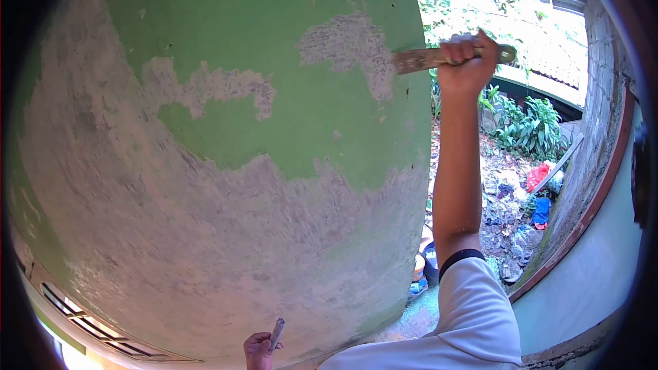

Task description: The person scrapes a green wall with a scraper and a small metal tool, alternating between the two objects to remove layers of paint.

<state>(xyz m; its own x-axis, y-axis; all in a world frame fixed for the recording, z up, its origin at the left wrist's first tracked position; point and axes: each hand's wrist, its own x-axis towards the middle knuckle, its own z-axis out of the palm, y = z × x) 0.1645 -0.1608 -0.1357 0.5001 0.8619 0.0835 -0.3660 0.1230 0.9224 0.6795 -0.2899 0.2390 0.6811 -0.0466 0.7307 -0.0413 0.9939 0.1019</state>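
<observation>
My right hand [467, 65] is raised at the upper right, fingers wrapped around the handle of a scraper [419, 60]. Its flat, worn blade points left, with the tip right at a bare patch [353, 44] in the green paint of the wall [288, 116]. Low in the view, my left hand [258, 352] grips a short, pale grey rod [277, 334] that sticks up from the fingers. Whether that rod is a tool handle I cannot tell. Below the green area, the wall is scraped to a whitish, streaked surface.
Past the wall's right edge lie rubble and litter [510, 199], with green plants [531, 127] behind. Buckets [419, 267] stand at the wall's foot. A block wall [600, 96] with a reddish edge runs along the right. A framed window [103, 329] is at the lower left.
</observation>
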